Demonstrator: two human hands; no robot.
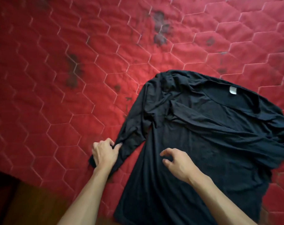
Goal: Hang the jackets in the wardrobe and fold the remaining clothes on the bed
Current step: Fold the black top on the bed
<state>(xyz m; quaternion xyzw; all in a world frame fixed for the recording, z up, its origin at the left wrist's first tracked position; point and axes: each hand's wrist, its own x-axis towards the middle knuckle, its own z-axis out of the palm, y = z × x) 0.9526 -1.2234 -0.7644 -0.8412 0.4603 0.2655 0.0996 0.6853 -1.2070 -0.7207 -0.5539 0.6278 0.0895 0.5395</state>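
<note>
Black shirt (203, 143) lies on the bed (56, 78); left hand (104, 153) grips its sleeve (130, 135), right hand (177, 163) hovers with fingers loosely spread.

You have flat red quilt (65, 70) open to left and ahead; black shirt (203, 151) spreads across your right; bed edge (29, 181) lower left.
</note>
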